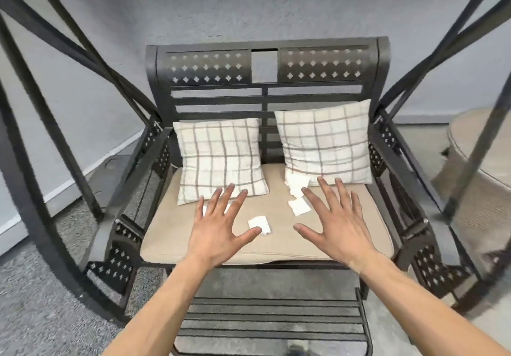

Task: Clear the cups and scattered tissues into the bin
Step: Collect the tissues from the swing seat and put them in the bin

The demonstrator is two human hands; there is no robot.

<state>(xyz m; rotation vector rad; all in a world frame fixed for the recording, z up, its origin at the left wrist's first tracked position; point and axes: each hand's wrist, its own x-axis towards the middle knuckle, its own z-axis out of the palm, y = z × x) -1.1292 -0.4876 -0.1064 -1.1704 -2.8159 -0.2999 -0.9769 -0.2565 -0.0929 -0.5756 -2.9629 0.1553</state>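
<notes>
Several white tissues lie scattered on the beige seat cushion (171,242) of a black metal swing bench. One tissue (259,224) lies between my hands, just past my left thumb. A second tissue (299,207) sits by my right index finger, and a third tissue (297,182) rests against the right pillow. Another is mostly hidden under my left fingers. My left hand (218,230) hovers over the cushion with fingers spread and holds nothing. My right hand (336,223) is spread the same way, empty. No cup or bin is in view.
Two checked pillows (221,159) (326,142) lean against the bench back (265,65). Black frame bars (55,123) slant down on both sides. A slatted footrest (271,319) lies below the seat. A round beige table (484,151) stands at the right.
</notes>
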